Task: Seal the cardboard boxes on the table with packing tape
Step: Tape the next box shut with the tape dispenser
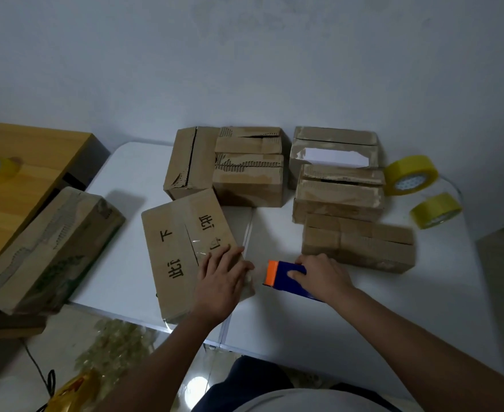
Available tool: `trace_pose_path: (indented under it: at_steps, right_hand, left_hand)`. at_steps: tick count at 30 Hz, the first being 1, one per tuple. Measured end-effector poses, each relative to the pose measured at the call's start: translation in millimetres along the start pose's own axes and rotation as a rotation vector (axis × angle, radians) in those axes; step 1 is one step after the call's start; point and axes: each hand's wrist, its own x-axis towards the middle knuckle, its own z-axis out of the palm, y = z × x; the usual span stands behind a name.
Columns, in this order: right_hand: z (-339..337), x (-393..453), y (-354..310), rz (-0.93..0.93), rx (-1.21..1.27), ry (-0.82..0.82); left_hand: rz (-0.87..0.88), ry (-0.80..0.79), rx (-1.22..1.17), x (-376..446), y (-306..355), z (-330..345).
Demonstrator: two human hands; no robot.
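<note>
left hand point(221, 281) flat on box point(185, 248) | right hand point(322, 276) grips tape dispenser point(286, 278) | seam just left of its fingers, probably running away from me

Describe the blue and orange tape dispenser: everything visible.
The tape dispenser has a dark blue body with an orange front end, plastic by the look of it. It sits low over the white table, orange end pointing at the near right corner of the printed cardboard box. The right hand grips it from above, fingers curled over the blue body. The left hand rests on the box beside it. Its roll is hidden.
</note>
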Motion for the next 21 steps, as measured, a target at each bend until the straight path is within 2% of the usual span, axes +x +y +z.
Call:
trace_pose_path:
  at_steps: [6, 8, 12, 16, 17, 18, 20, 21]
  right_hand:
    - [5.1, -4.5, 31.9, 0.146, -0.137, 0.034]
    - [20.2, -9.7, 33.9, 0.127, -0.087, 0.043]
    - [53.6, -21.5, 31.6, 0.129, 0.169, -0.132]
    - [62.4, -16.7, 18.7, 0.092, 0.169, 0.037]
    - [61.5, -13.2, 9.1, 0.134, 0.331, 0.014]
    - [56.6, -10.4, -4.3, 0.253, 0.631, -0.085]
    - [50.0, -9.2, -30.8, 0.547, 1.365, -0.439]
    - [49.8, -8.6, -40.9, 0.636, 1.621, -0.541]
  left_hand:
    - [-0.013, 0.003, -0.012, -5.6, -2.9, -0.4]
    - [-0.013, 0.013, -0.007, -3.7, -1.3, 0.2]
    - [-0.003, 0.021, 0.001, -4.9, -2.0, -1.3]
    - [-0.01, 0.005, -0.009, -4.9, -2.1, -1.4]
    - [-0.012, 0.002, -0.009, -4.4, -2.1, -0.9]
    - [-0.013, -0.001, -0.009, -3.7, -2.3, -0.5]
    - [-0.01, -0.005, -0.007, -3.0, -3.1, 0.0]
    - [-0.006, -0.007, -0.008, -3.0, -3.4, -0.1]
